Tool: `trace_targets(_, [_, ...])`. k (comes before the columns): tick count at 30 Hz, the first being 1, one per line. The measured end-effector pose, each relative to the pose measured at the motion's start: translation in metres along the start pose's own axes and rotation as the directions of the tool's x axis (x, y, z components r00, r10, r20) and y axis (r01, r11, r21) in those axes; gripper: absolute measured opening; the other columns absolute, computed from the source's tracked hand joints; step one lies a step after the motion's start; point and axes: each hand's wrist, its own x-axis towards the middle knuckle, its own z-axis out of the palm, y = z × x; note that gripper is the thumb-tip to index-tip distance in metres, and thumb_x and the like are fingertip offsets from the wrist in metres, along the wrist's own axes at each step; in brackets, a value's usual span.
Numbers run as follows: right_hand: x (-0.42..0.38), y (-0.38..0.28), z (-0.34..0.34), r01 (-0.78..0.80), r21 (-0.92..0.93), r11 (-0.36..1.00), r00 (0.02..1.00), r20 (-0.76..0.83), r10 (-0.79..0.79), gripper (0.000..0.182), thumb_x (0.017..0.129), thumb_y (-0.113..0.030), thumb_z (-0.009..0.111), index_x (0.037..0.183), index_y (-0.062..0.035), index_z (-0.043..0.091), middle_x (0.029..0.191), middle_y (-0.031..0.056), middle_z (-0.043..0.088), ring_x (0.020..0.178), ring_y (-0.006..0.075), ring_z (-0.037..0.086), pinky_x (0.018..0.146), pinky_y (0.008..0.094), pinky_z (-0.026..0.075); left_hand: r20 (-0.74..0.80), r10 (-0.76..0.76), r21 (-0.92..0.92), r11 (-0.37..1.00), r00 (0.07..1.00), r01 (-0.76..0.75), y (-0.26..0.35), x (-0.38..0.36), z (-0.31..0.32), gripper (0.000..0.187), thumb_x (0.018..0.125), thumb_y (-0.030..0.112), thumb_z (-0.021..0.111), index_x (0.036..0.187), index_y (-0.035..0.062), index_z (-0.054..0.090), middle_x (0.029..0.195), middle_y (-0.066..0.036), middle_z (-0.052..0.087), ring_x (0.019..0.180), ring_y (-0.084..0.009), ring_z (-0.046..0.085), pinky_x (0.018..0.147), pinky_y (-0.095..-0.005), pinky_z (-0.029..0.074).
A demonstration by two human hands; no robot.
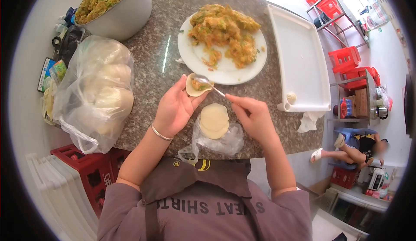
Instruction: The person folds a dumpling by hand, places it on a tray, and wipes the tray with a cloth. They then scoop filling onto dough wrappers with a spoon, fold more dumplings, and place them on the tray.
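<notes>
My left hand (177, 106) holds a round dumpling wrapper (193, 92) on its fingers, with some orange-green filling (199, 85) in the middle. Pinched in my right hand (251, 114) is the handle of a metal spoon (212, 85), whose bowl rests on that filling. Just below, a stack of wrappers (214, 120) lies on a crumpled clear plastic bag (234, 140) near the table edge. Beyond my hands stands a white plate (195, 63) heaped with more filling (223, 30).
A white tray (302, 63) at the right carries one small dumpling (291, 98). On the left are a bag of dough (104, 85) and a metal pot (130, 17) of filling. Red crates (93, 171) stand below the table (160, 37); a seated person (362, 150) is at far right.
</notes>
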Motion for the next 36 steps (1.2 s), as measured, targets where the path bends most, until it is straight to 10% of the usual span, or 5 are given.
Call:
trace_targets(7, [-0.001,0.005,-0.002,-0.193,0.124,0.973,0.973,-0.105,0.207,0.024,0.087,-0.003,0.058,0.11,-0.0012,0.065,0.075,0.014,0.065,0.059,0.0145,0.055,0.06,0.0278,0.046,0.0,0.013,0.038,0.999,1.0,-0.013,-0.005,0.0,-0.002,0.047,0.101,0.026,0.035,0.134,-0.0076,0.032,0.136,-0.019,0.044,0.125,-0.0317,0.045,0.108,-0.039,0.038])
trace_targets(24, [-0.006,-0.006,-0.004,-0.18,0.215,0.96,0.983,0.067,0.17,0.026,0.088,-0.004,0.057,0.112,-0.0039,0.065,0.091,0.0158,0.068,0.073,0.0185,0.063,0.068,0.0278,0.048,-0.073,0.073,0.093,0.993,0.995,-0.066,-0.001,-0.007,-0.005,0.043,0.1,0.024,0.036,0.131,-0.0054,0.038,0.131,-0.018,0.049,0.121,-0.0311,0.049,0.104,-0.0378,0.043])
trace_targets(33, [0.002,0.001,-0.014,0.078,-0.03,0.997,0.995,-0.06,-0.079,0.028,0.085,-0.001,0.059,0.113,-0.0038,0.065,0.072,0.0069,0.062,0.058,0.0118,0.053,0.056,0.0271,0.043,0.006,0.083,0.125,0.989,0.997,-0.083,0.012,0.025,0.009,0.042,0.101,0.022,0.035,0.132,-0.0066,0.037,0.13,-0.02,0.048,0.12,-0.0333,0.05,0.102,-0.0372,0.045])
trace_targets(36, [0.005,0.011,-0.013,-0.017,0.189,0.982,0.982,-0.183,0.052,0.028,0.087,-0.001,0.058,0.114,-0.0028,0.065,0.072,0.005,0.061,0.058,0.0078,0.048,0.054,0.0256,0.041,0.023,0.067,0.13,0.989,0.997,-0.069,0.015,0.027,0.011,0.044,0.101,0.023,0.035,0.132,-0.0072,0.036,0.133,-0.021,0.045,0.121,-0.0354,0.049,0.102,-0.0372,0.045])
